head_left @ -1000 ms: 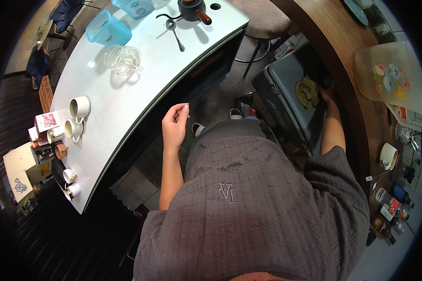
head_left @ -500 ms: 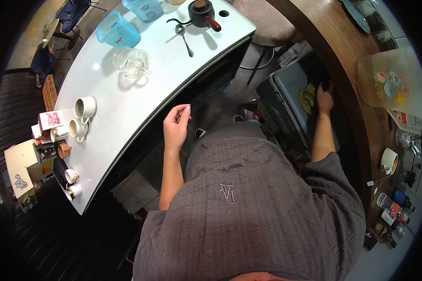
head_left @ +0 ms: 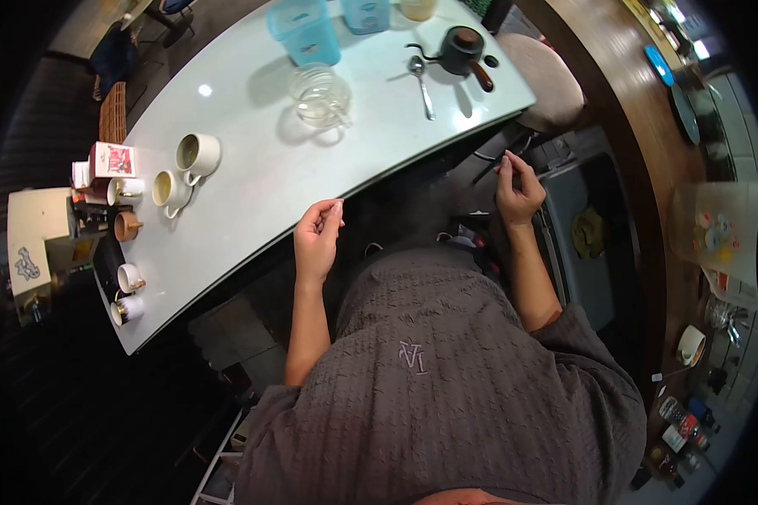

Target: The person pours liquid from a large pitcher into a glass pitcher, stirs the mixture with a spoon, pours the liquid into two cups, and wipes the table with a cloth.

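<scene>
My left hand (head_left: pixel 316 241) is held in the air just off the front edge of the white table (head_left: pixel 253 198). Its fingers are curled toward the thumb, and nothing shows in them. Right of it, my right hand (head_left: pixel 520 194) is raised past the table's corner, near the grey bin (head_left: pixel 577 227). Its thumb and fingertips come together with no object visible. An olive cloth (head_left: pixel 588 233) lies on the bin. Nearest the hands on the tabletop are a clear glass pitcher (head_left: pixel 320 97), a spoon (head_left: pixel 424 88) and a black kettle with a wooden handle (head_left: pixel 461 52).
Two blue plastic containers (head_left: pixel 306 34) stand at the table's far side. Several cups, including a white mug (head_left: pixel 199 154), and a red-and-white box (head_left: pixel 112 160) are at the left. A stool (head_left: pixel 543 80) stands beyond the corner. A wooden counter (head_left: pixel 627 109) with a translucent tub (head_left: pixel 716 231) curves along the right.
My right hand has come away from the bin and risen leftward toward the table's corner. My left hand stays curled in nearly the same spot. The camera view has shifted.
</scene>
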A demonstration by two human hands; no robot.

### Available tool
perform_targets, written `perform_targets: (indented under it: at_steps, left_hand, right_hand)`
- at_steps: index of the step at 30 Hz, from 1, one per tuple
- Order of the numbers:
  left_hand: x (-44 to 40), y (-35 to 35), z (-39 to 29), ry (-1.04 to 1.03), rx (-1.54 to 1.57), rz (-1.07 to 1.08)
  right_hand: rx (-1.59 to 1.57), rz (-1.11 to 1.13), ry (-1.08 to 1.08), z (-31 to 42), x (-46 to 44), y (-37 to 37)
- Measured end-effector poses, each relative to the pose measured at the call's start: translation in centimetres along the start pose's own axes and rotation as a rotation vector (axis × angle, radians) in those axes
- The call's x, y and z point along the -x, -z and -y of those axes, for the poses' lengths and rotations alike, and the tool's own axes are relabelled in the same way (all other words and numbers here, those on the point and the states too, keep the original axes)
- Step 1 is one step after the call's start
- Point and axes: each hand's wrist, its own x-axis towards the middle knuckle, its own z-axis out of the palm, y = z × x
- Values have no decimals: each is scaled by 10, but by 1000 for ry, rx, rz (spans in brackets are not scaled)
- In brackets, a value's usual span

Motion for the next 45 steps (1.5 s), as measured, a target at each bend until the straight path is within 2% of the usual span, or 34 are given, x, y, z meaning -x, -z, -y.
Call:
perform_targets:
  at_steps: [6, 9, 14, 19, 25, 29, 33, 37, 43, 45]
  left_hand:
    - [7, 69, 12, 14, 74, -116]
    - [16, 107, 17, 23, 97, -215]
    - [40, 167, 31, 24, 106, -447]
    - [75, 191, 32, 29, 187, -734]
    - [122, 153, 17, 9, 223, -1043]
    - [146, 108, 13, 109, 252, -1186]
    - [174, 58, 16, 149, 281, -1352]
    - [210, 14, 15, 233, 319, -1510]
    - [267, -17, 36, 152, 411, -1701]
    - [286, -22, 38, 119, 420, -1739]
  right_hand:
    - [-143, 73, 161, 71, -16, -67]
    - [-240, 176, 178, 108, -8, -103]
    - [-386, 378, 267, 155, -2, -155]
    - [-543, 511, 350, 182, -10, -198]
    - [-768, 688, 393, 201, -14, -237]
    - [-966, 854, 252, 202, -7, -245]
    - [-1004, 981, 207, 196, 5, -247]
    - [-1080, 1065, 315, 201, 26, -245]
    - [-1183, 1209, 450, 239, 53, -215]
    - [-1193, 1277, 435, 251, 67, -203]
